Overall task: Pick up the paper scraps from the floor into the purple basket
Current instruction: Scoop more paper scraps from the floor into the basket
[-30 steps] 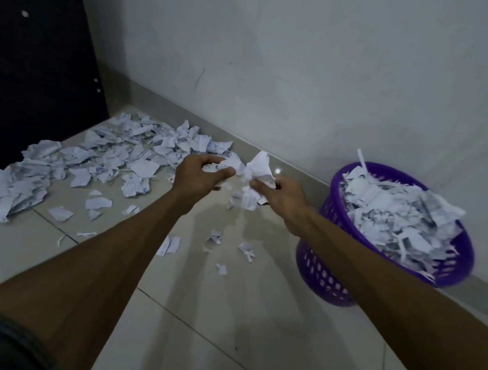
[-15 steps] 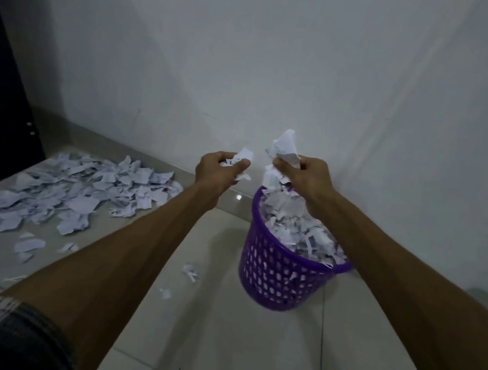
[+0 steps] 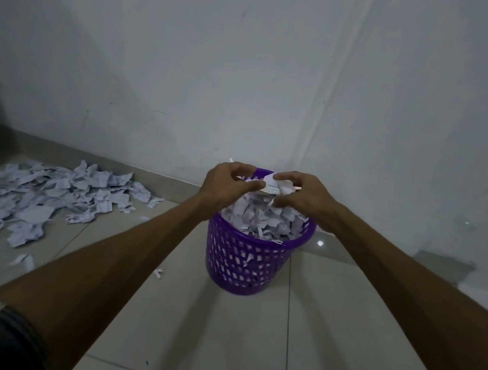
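Purple basket is already heaped to its rim, so the paper scraps pinched between the left hand and right hand just above it may slide off onto the floor when released.

The hands hide the far rim of the basket, and fingers cover part of a gripped scrap whose print is too small to read; the floor pile runs off the left edge.
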